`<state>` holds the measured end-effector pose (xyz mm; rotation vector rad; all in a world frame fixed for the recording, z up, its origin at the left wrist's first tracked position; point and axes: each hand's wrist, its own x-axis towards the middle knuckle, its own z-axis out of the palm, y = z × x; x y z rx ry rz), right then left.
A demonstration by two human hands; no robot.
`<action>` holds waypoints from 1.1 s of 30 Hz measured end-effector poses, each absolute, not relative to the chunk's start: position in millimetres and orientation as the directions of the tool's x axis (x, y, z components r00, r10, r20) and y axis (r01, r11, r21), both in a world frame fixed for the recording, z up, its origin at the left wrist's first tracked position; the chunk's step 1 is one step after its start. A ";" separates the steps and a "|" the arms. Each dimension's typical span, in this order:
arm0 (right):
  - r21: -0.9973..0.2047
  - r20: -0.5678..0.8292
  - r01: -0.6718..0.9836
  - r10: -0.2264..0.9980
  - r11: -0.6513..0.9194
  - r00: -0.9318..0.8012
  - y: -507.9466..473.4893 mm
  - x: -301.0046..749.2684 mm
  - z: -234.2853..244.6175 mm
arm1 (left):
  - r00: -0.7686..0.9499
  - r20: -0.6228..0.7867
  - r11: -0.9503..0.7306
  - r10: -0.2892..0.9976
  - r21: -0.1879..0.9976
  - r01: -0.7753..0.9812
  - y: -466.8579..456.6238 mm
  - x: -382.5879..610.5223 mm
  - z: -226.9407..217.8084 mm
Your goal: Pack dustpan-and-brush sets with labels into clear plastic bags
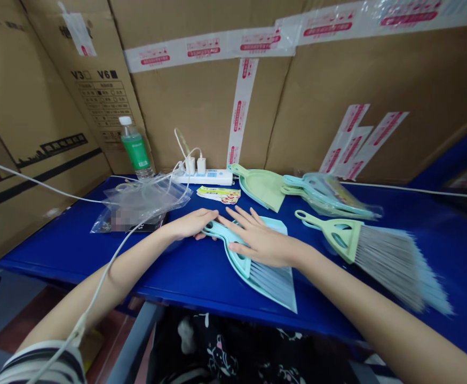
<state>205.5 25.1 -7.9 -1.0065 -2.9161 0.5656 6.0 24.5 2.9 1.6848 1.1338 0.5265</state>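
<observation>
A light-blue dustpan [286, 298] lies at the table's front edge with a matching blue hand brush [239, 261] nested in it, bristles to the right. My left hand [193, 224] is closed around the handle end of the pair, some of its fingers hidden beneath. My right hand [261, 240] lies flat across the brush head and dustpan, fingers stretched out, covering part of both. To the right rest a green hand brush [341, 234] with grey bristles and, partly under it, a blue brush [425, 266]. Farther back sits a green dustpan [263, 186] over a blue one.
A bagged dustpan set [333, 192] lies at the back right. A power strip [213, 177] with chargers, a paper label [219, 194], a green-labelled bottle [136, 149] and clear plastic bags [149, 197] are at back left. White cables cross my left arm. Cardboard [201, 101] walls the back.
</observation>
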 end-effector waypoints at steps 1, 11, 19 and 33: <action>-0.336 -0.103 0.590 0.594 0.734 -0.798 25.8 205.0 -8.3 | 0.467 -0.162 -0.056 0.869 0.907 0.418 24.9 5.6 2.1; -0.409 -0.035 0.458 0.488 0.789 -0.872 37.0 211.0 -13.4 | 0.601 -0.212 -0.018 0.771 0.936 0.353 29.0 -2.1 -4.4; -0.431 -0.022 0.445 0.485 0.784 -0.875 37.0 210.3 -11.6 | 0.603 -0.251 0.022 0.757 0.932 0.361 28.0 -2.9 -1.8; -0.430 0.017 0.408 0.459 0.805 -0.888 39.4 209.9 -15.2 | 0.608 -0.251 -0.059 0.753 0.895 0.442 26.1 -1.9 3.2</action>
